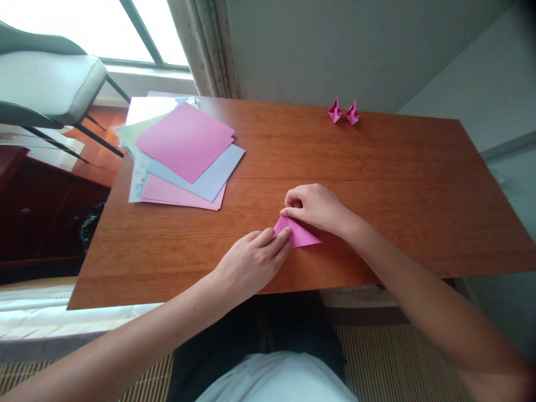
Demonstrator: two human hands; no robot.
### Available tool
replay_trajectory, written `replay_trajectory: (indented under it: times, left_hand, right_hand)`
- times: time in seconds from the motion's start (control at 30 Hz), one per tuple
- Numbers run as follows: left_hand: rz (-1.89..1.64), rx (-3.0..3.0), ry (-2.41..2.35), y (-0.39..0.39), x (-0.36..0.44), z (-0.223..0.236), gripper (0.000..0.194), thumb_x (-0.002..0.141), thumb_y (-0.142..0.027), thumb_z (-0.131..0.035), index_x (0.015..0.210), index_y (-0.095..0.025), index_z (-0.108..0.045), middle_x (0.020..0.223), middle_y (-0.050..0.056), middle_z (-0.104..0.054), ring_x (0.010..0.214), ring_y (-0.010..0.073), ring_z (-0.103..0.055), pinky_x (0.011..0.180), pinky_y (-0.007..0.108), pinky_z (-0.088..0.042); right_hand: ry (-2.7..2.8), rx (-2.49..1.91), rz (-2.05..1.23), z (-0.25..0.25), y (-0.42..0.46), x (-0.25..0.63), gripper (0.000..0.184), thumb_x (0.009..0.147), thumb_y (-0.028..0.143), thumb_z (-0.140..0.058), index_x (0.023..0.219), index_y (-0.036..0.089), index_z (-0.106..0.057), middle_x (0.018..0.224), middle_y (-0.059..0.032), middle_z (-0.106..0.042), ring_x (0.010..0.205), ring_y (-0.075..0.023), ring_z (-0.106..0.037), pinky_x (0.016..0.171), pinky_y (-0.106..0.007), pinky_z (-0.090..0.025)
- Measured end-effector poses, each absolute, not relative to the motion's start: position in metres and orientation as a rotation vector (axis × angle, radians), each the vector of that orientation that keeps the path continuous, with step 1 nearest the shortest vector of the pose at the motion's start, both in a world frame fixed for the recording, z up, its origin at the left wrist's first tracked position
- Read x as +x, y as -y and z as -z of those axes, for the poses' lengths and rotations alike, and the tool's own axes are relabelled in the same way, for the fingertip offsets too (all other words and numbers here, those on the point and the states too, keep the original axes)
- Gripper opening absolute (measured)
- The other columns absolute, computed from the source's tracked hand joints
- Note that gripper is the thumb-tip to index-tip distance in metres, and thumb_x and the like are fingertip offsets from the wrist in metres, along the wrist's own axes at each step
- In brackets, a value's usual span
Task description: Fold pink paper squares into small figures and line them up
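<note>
A folded pink paper (305,237) lies on the table near its front edge, its visible part a triangle with a point to the right. My left hand (255,258) holds the left part of it, fingertips pressed on the paper and covering that side. At the upper corner, my right hand (316,205) is closed in a pinch, with thumb and index finger on the paper. Farther back stand two small pink folded-paper figures (335,111) side by side, each with upright points.
On the wooden table (402,184), a loose pile at the left holds pink sheets (186,142), a light blue sheet (218,173) and other papers. A chair (50,78) stands beyond the table's left end, by the window. A wall runs along the back.
</note>
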State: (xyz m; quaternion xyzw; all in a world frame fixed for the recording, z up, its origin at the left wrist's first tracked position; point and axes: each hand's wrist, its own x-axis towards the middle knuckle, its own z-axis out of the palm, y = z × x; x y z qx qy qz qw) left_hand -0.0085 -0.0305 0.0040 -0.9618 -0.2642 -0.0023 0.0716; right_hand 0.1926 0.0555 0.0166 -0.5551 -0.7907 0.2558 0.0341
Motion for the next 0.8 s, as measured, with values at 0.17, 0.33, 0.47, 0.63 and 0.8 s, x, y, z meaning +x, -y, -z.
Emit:
replay_trajectory:
  times: [0.17,0.33,0.47,0.63,0.8]
  left_hand:
    - [-0.018,-2.907,0.802,0.031,-0.009,-0.006,0.04,0.095,-0.006,-0.049,0.131,-0.014,-0.064,0.147,0.009,-0.057,0.107,0.0212,-0.061,0.086,0.034,-0.056]
    - [0.004,-2.898,0.812,0.032,-0.008,-0.005,0.039,0.098,-0.009,-0.047,0.133,-0.011,-0.063,0.146,0.01,-0.058,0.105,0.0211,-0.061,0.084,0.033,-0.056]
    - [-0.015,-2.906,0.817,0.033,-0.008,-0.006,0.038,0.098,-0.011,-0.047,0.133,-0.011,-0.063,0.146,0.011,-0.058,0.106,0.0216,-0.061,0.083,0.033,-0.055]
    - [0.013,-2.877,0.806,0.033,-0.007,-0.005,0.04,0.099,-0.011,-0.045,0.136,-0.009,-0.061,0.147,0.011,-0.058,0.108,0.0224,-0.06,0.084,0.033,-0.056]
    - [0.003,-2.886,0.803,0.033,-0.008,-0.003,0.041,0.099,-0.01,-0.046,0.137,-0.009,-0.06,0.145,0.011,-0.059,0.106,0.0215,-0.061,0.084,0.032,-0.056]
  right_hand:
    - [2.407,-1.607,-0.893,-0.014,-0.06,0.197,0.016,0.084,0.033,-0.073,0.075,0.021,-0.069,0.077,0.0004,-0.071,0.069,-0.0132,-0.059,0.062,-0.026,-0.036]
    - [2.464,-1.573,-0.856,-0.011,-0.06,0.199,0.017,0.083,0.033,-0.075,0.074,0.02,-0.068,0.076,0.0006,-0.07,0.069,-0.0129,-0.057,0.063,-0.026,-0.035]
    - [2.559,-1.523,-0.865,-0.013,-0.065,0.202,0.018,0.084,0.032,-0.075,0.073,0.02,-0.068,0.075,0.0007,-0.069,0.066,-0.0124,-0.055,0.06,-0.027,-0.034]
    - [2.797,-1.423,-0.944,-0.023,-0.074,0.206,0.016,0.082,0.027,-0.075,0.069,0.021,-0.068,0.069,0.0006,-0.066,0.061,-0.0123,-0.053,0.056,-0.028,-0.031]
    - [2.978,-1.428,-0.976,-0.036,-0.075,0.209,0.019,0.076,0.024,-0.08,0.063,0.022,-0.067,0.059,0.0021,-0.062,0.052,-0.0108,-0.048,0.05,-0.028,-0.027]
